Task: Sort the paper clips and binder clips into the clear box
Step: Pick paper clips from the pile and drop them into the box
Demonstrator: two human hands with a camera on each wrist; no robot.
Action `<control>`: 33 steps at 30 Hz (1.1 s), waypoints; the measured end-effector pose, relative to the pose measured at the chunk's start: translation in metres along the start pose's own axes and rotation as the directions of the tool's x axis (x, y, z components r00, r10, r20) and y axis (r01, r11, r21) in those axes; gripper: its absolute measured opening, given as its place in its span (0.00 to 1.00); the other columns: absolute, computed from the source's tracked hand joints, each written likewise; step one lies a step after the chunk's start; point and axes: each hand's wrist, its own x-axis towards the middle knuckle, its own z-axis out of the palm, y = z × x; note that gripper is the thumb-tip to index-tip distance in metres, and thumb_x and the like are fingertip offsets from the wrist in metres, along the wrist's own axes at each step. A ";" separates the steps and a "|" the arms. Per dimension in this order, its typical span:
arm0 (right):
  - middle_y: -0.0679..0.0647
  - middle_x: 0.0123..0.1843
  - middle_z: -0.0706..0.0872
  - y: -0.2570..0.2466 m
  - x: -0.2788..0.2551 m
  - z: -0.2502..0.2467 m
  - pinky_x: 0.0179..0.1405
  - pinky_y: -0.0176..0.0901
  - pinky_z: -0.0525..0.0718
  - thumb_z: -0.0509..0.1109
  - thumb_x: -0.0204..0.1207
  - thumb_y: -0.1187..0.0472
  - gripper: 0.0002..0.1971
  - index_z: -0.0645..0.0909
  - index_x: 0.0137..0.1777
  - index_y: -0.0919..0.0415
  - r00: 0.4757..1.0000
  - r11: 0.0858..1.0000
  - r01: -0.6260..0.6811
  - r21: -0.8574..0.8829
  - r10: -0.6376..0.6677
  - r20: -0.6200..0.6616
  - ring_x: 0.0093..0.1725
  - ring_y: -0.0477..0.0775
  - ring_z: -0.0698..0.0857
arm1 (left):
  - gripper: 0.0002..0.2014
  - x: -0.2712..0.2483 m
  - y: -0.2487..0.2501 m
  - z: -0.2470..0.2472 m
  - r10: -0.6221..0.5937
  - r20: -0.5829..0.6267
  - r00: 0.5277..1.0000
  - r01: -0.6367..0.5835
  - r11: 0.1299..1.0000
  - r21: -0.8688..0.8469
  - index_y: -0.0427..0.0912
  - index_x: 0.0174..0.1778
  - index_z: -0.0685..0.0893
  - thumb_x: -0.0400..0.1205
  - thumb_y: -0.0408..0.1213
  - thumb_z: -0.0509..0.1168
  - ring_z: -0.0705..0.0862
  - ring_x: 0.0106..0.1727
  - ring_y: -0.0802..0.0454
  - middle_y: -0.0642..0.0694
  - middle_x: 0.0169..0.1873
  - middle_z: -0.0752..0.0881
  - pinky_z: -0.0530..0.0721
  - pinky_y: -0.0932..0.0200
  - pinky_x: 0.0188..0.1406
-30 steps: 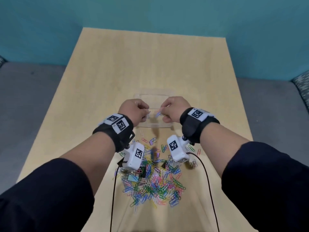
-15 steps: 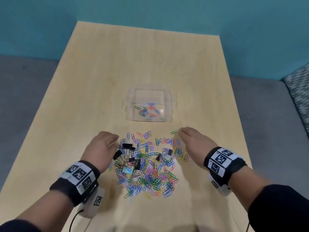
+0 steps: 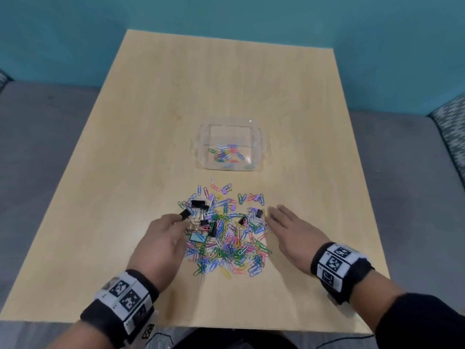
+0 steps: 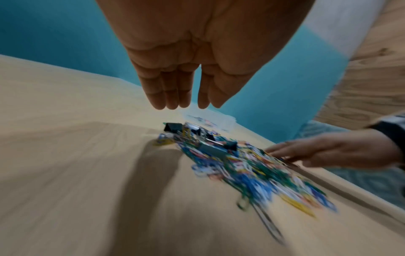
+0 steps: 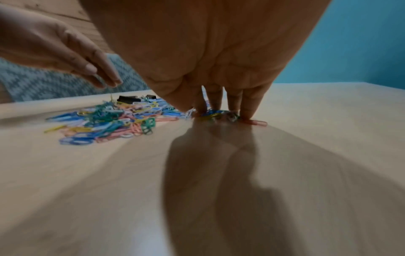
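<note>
Reaching into the clip pile [image 3: 224, 235] from both sides, both hands empty.
Our left hand [image 3: 161, 245] hovers fingers-extended, a black binder clip [image 3: 185, 214] just off its fingertips; our right hand [image 3: 292, 230] lies flat, fingertips [image 5: 247, 110] touching clips at the pile's near edge. Clear box [image 3: 201, 147] sits straight ahead beyond the pile, nothing between.
</note>
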 end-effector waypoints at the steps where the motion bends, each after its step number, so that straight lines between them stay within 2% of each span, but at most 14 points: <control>1: 0.66 0.69 0.79 0.000 -0.005 0.002 0.73 0.58 0.72 0.73 0.64 0.68 0.29 0.77 0.68 0.71 0.998 0.998 -0.012 0.057 0.016 -0.063 0.70 0.69 0.77 | 0.17 -0.010 0.005 0.002 0.051 0.015 0.999 -0.052 0.998 0.026 0.43 0.59 0.85 0.79 0.42 0.57 0.79 0.58 0.44 0.44 0.57 0.82 0.79 0.54 0.57; 3: 0.65 0.74 0.73 0.005 -0.009 0.004 0.77 0.55 0.68 0.66 0.71 0.70 0.28 0.71 0.73 0.67 0.979 0.971 -0.106 0.216 0.140 -0.151 0.76 0.68 0.69 | 0.17 -0.027 0.018 0.008 0.146 0.047 0.988 -0.150 0.984 0.091 0.42 0.57 0.84 0.78 0.41 0.55 0.80 0.57 0.42 0.41 0.57 0.82 0.82 0.52 0.55; 6: 0.70 0.76 0.68 -0.001 -0.009 0.011 0.79 0.53 0.53 0.64 0.77 0.66 0.27 0.66 0.76 0.70 0.945 0.943 -0.227 0.244 0.273 -0.179 0.78 0.71 0.64 | 0.19 -0.046 0.035 0.023 0.239 0.153 0.959 -0.265 0.949 0.174 0.43 0.61 0.80 0.74 0.40 0.58 0.78 0.60 0.40 0.39 0.61 0.80 0.83 0.49 0.56; 8: 0.71 0.77 0.67 -0.020 -0.008 0.017 0.79 0.54 0.51 0.63 0.79 0.61 0.28 0.65 0.77 0.70 0.949 0.945 -0.229 0.232 0.270 -0.162 0.78 0.72 0.62 | 0.25 -0.052 0.038 0.036 0.218 0.252 0.943 -0.276 0.935 0.225 0.43 0.67 0.76 0.73 0.42 0.64 0.74 0.67 0.37 0.37 0.68 0.76 0.82 0.46 0.59; 10: 0.68 0.81 0.61 -0.046 -0.009 0.021 0.81 0.55 0.51 0.62 0.80 0.57 0.30 0.60 0.80 0.68 0.961 0.945 -0.206 0.255 0.244 -0.128 0.81 0.69 0.56 | 0.30 -0.055 0.039 0.045 0.146 0.312 0.939 -0.227 0.944 0.241 0.44 0.72 0.72 0.73 0.44 0.68 0.70 0.73 0.35 0.36 0.73 0.70 0.81 0.44 0.61; 14: 0.58 0.85 0.53 -0.072 -0.022 0.018 0.83 0.47 0.49 0.58 0.83 0.54 0.32 0.51 0.83 0.61 0.979 0.914 -0.134 0.383 0.181 -0.091 0.84 0.57 0.47 | 0.29 -0.058 0.040 0.051 0.137 0.305 0.942 -0.208 0.954 0.216 0.44 0.70 0.73 0.73 0.44 0.69 0.72 0.70 0.37 0.38 0.70 0.72 0.83 0.43 0.57; 16: 0.57 0.83 0.57 -0.069 -0.032 0.018 0.80 0.42 0.52 0.60 0.83 0.53 0.32 0.53 0.83 0.60 0.953 0.864 -0.212 0.457 0.287 -0.101 0.82 0.57 0.53 | 0.28 -0.060 0.039 0.047 0.092 0.229 0.969 -0.135 0.974 0.181 0.44 0.67 0.75 0.71 0.43 0.72 0.75 0.62 0.38 0.40 0.65 0.75 0.84 0.44 0.54; 18: 0.58 0.76 0.68 -0.065 -0.041 0.019 0.73 0.46 0.66 0.65 0.79 0.49 0.33 0.60 0.81 0.60 0.892 0.810 -0.342 0.477 0.439 -0.106 0.72 0.61 0.66 | 0.30 -0.062 0.035 0.044 -0.021 0.158 0.987 0.006 0.995 0.097 0.44 0.67 0.74 0.68 0.41 0.74 0.74 0.54 0.42 0.43 0.59 0.76 0.84 0.46 0.50; 20: 0.56 0.69 0.72 -0.068 -0.041 0.020 0.62 0.48 0.72 0.68 0.75 0.45 0.35 0.62 0.79 0.57 0.857 0.767 -0.425 0.480 0.511 -0.058 0.62 0.60 0.69 | 0.32 -0.061 0.035 0.044 -0.108 0.146 0.983 0.105 0.994 0.033 0.46 0.70 0.71 0.70 0.42 0.73 0.72 0.52 0.44 0.45 0.58 0.74 0.82 0.46 0.51; 22: 0.53 0.68 0.68 -0.078 -0.032 0.019 0.61 0.47 0.72 0.69 0.72 0.41 0.38 0.60 0.79 0.53 0.866 0.756 -0.432 0.491 0.500 -0.008 0.61 0.57 0.67 | 0.35 -0.055 0.040 0.047 -0.103 0.173 0.980 0.101 0.995 0.021 0.50 0.76 0.65 0.73 0.44 0.71 0.70 0.55 0.45 0.47 0.61 0.72 0.79 0.47 0.56; 26: 0.51 0.71 0.65 -0.101 -0.007 0.015 0.64 0.47 0.73 0.71 0.69 0.39 0.43 0.57 0.80 0.53 0.901 0.814 -0.373 0.445 0.432 -0.036 0.63 0.57 0.66 | 0.39 -0.033 0.057 0.056 -0.025 0.214 0.976 0.002 0.994 0.107 0.56 0.79 0.56 0.75 0.49 0.68 0.67 0.63 0.42 0.45 0.68 0.68 0.76 0.48 0.62; 28: 0.54 0.72 0.65 -0.106 0.003 0.011 0.65 0.50 0.73 0.71 0.72 0.44 0.41 0.57 0.81 0.55 0.917 0.835 -0.344 0.429 0.398 -0.039 0.65 0.59 0.66 | 0.37 -0.021 0.064 0.059 0.000 0.227 0.974 -0.036 0.988 0.153 0.55 0.79 0.57 0.76 0.49 0.67 0.67 0.64 0.39 0.42 0.69 0.68 0.77 0.45 0.61; 30: 0.56 0.73 0.66 -0.107 0.009 0.008 0.65 0.50 0.73 0.69 0.75 0.51 0.37 0.57 0.81 0.55 0.932 0.856 -0.317 0.409 0.361 -0.031 0.66 0.61 0.66 | 0.33 -0.013 0.068 0.061 0.003 0.235 0.972 -0.049 0.980 0.190 0.53 0.78 0.59 0.78 0.47 0.65 0.67 0.65 0.38 0.41 0.70 0.67 0.76 0.47 0.62; 33: 0.57 0.68 0.70 -0.103 0.014 0.007 0.62 0.51 0.75 0.67 0.76 0.59 0.31 0.62 0.79 0.56 0.948 0.889 -0.273 0.368 0.313 -0.053 0.62 0.63 0.70 | 0.29 -0.004 0.068 0.060 -0.004 0.242 0.970 -0.049 0.976 0.211 0.52 0.77 0.62 0.80 0.42 0.63 0.67 0.63 0.39 0.41 0.69 0.66 0.75 0.49 0.59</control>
